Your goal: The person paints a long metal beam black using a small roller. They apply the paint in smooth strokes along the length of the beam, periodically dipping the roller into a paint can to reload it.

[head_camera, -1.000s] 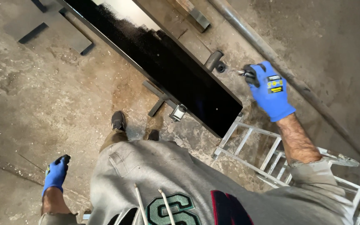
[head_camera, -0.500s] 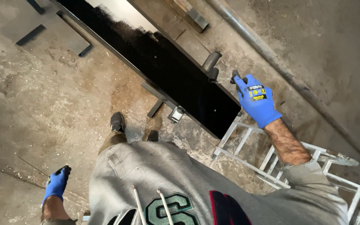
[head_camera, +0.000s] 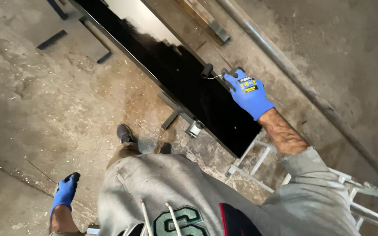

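Gripping a small paint roller (head_camera: 207, 71) by its handle in the right hand (head_camera: 249, 93), fingers (head_camera: 232, 78) closed around the grip. Resting the roller sleeve on the wet black coat of a long panel (head_camera: 184, 83), near the middle of the painted stretch; the panel's far end (head_camera: 132, 15) still showing bare and pale. Hanging the left hand (head_camera: 65, 191) low beside the hip, fingers loosely curled, holding nothing.

Risks, as a judgement:
- Reaching across fresh paint: the grey sleeve (head_camera: 305, 172) possibly dragging through the wet coat and smearing it.
- Standing close to the panel edge on the floor (head_camera: 44, 109): a shoe (head_camera: 124, 133) possibly knocking a support bracket (head_camera: 171, 114) and shifting the panel.
- Working beside the white ladder (head_camera: 259, 159): tripping or bumping likely when stepping sideways.
- Pressing unevenly on the roller: leaving ridges or thin patches at the boundary with the unpainted end.
- Dust and grit on the concrete: possibly lifting into the wet surface.

Count:
- Rollers: one.
- Panels: one.
- Blue gloves: two.
- Shoes showing: two.
- Ladders: one.
- Pipes (head_camera: 285, 65) lying along the floor beyond the panel: one.
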